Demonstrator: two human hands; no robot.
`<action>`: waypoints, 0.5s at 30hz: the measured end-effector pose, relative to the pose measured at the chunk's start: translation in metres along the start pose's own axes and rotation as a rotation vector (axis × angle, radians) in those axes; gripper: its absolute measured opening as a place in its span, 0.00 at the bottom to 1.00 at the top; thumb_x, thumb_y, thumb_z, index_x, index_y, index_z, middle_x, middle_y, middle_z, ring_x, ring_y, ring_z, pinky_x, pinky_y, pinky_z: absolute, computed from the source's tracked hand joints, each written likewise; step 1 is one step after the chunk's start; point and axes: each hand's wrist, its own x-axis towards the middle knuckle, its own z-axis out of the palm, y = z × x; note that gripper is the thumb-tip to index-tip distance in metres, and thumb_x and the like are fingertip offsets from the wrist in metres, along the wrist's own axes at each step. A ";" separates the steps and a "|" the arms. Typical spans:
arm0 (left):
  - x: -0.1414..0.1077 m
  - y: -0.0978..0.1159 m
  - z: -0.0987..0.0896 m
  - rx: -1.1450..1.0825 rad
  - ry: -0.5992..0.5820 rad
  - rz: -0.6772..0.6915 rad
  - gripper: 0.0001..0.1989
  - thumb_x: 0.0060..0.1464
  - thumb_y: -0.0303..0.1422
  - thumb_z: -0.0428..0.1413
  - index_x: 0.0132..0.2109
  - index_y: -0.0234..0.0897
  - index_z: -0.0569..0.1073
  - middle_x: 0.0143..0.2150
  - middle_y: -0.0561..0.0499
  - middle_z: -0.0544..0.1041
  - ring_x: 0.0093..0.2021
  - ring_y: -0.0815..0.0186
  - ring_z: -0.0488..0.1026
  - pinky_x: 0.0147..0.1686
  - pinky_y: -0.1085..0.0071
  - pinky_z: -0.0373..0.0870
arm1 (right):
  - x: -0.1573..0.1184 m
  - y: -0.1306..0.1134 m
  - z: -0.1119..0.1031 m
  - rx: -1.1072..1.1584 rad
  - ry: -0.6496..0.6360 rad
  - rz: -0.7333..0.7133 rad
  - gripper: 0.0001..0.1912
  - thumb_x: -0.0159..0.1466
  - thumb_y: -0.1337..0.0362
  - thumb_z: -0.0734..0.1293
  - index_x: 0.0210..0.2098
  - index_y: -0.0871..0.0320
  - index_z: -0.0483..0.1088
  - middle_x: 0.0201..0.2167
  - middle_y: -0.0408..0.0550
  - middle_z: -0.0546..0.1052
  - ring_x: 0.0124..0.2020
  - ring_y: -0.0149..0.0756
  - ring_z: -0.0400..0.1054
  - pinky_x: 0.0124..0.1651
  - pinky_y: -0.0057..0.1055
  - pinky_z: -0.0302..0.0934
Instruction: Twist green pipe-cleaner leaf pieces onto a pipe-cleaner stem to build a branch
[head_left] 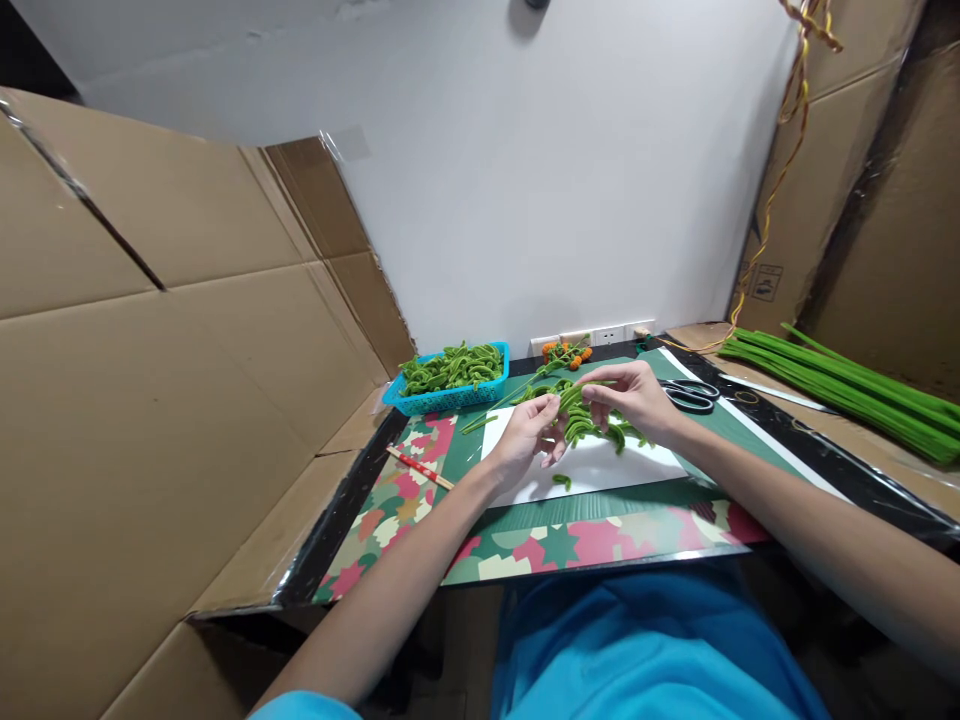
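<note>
My left hand (pixel 527 437) and my right hand (pixel 634 398) are raised close together over a white sheet (pixel 600 472). Between their pinched fingertips is a green pipe cleaner (pixel 573 396); its exact shape is partly hidden by the fingers. Just beneath and behind the hands lies a loose heap of short, curled green pipe cleaner pieces (pixel 616 437). One small curled piece (pixel 562 481) sits apart on the sheet, nearer to me.
A blue basket (pixel 450 399) full of curled green pieces stands back left. Orange fuzzy flowers (pixel 568 355) lie near the wall sockets (pixel 609 335). Black-handled scissors (pixel 691 396) rest right of my hands, a long green pipe cleaner bundle (pixel 840 390) farther right. Cardboard walls (pixel 187 330) flank the table.
</note>
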 end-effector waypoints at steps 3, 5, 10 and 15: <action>-0.001 0.001 0.001 0.007 0.000 -0.023 0.26 0.56 0.55 0.64 0.41 0.36 0.69 0.34 0.55 0.74 0.19 0.72 0.73 0.11 0.77 0.60 | 0.000 -0.001 -0.001 -0.031 -0.011 -0.022 0.18 0.56 0.51 0.80 0.36 0.59 0.83 0.19 0.44 0.77 0.17 0.33 0.70 0.19 0.31 0.69; -0.001 0.002 0.001 0.023 -0.005 -0.019 0.26 0.55 0.54 0.66 0.43 0.36 0.70 0.35 0.54 0.75 0.19 0.72 0.74 0.12 0.78 0.61 | -0.001 -0.002 -0.001 -0.031 -0.030 -0.012 0.18 0.55 0.51 0.81 0.37 0.59 0.83 0.20 0.44 0.78 0.18 0.33 0.70 0.20 0.31 0.70; -0.002 0.001 0.001 0.098 0.035 0.062 0.25 0.53 0.51 0.68 0.43 0.35 0.73 0.33 0.55 0.74 0.18 0.74 0.71 0.12 0.78 0.58 | -0.002 -0.005 0.000 0.044 -0.130 0.088 0.24 0.55 0.49 0.81 0.42 0.60 0.81 0.24 0.45 0.79 0.21 0.32 0.72 0.22 0.28 0.69; -0.002 -0.002 0.000 0.215 0.055 0.110 0.24 0.54 0.51 0.67 0.42 0.35 0.73 0.30 0.55 0.74 0.17 0.74 0.70 0.13 0.78 0.57 | -0.002 -0.003 -0.003 -0.012 -0.220 0.127 0.25 0.61 0.43 0.76 0.32 0.61 0.77 0.21 0.43 0.75 0.18 0.28 0.67 0.21 0.25 0.65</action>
